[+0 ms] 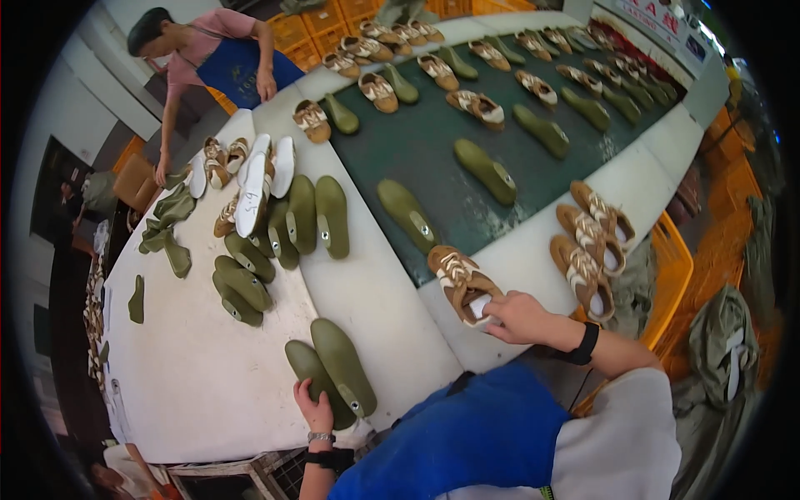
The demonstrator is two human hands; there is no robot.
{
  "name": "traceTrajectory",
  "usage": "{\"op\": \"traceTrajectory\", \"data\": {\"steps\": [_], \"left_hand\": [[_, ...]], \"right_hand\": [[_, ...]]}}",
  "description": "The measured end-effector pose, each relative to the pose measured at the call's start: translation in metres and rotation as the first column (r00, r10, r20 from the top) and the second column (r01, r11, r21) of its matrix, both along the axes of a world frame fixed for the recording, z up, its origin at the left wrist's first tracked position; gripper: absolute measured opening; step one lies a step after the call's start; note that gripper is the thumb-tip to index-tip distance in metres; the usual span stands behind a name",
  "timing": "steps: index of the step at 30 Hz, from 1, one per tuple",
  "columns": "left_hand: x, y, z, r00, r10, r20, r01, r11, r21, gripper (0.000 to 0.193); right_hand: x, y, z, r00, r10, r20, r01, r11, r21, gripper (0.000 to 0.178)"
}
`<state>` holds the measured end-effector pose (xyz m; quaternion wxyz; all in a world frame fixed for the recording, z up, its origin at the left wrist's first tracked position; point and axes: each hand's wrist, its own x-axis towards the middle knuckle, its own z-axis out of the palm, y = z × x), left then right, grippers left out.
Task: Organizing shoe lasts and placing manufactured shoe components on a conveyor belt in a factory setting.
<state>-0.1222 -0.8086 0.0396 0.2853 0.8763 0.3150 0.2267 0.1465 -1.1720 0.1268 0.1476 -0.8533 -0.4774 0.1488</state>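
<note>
My right hand [518,318] pinches the heel end of a brown and cream laced sneaker [457,275] at the near edge of the dark green conveyor belt. A white lining shows inside its opening. My left hand [313,410] is closed around the side of a dark green shoe last [310,367] on the white tabletop; part of the grip is hidden. Against that last lies a second green last [340,354]. Ahead of the sneaker, another green last [406,212] lies on the belt.
Three brown sneakers [581,265] stand on the right ledge. More lasts [332,218] and white insoles [252,200] are piled on the left tabletop. Several rows of sneakers and lasts cover the belt [400,142]. A person [200,54] in a blue apron stands far left. Orange crates [667,275] sit to the right.
</note>
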Motion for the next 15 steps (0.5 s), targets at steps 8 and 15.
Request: {"op": "traceTrajectory", "data": {"steps": [8,15], "left_hand": [[0.008,-0.008,0.004,0.958,0.268,-0.104,-0.268,0.963,0.014,0.04],[0.015,-0.02,0.015,0.924,0.334,-0.188,-0.352,0.934,-0.068,0.045]], "right_hand": [[0.204,0.087,0.024,0.915,-0.345,0.21,0.268,0.908,0.324,0.029],[0.358,0.165,-0.11,0.836,-0.519,0.18,0.517,0.854,0.063,0.03]]}}
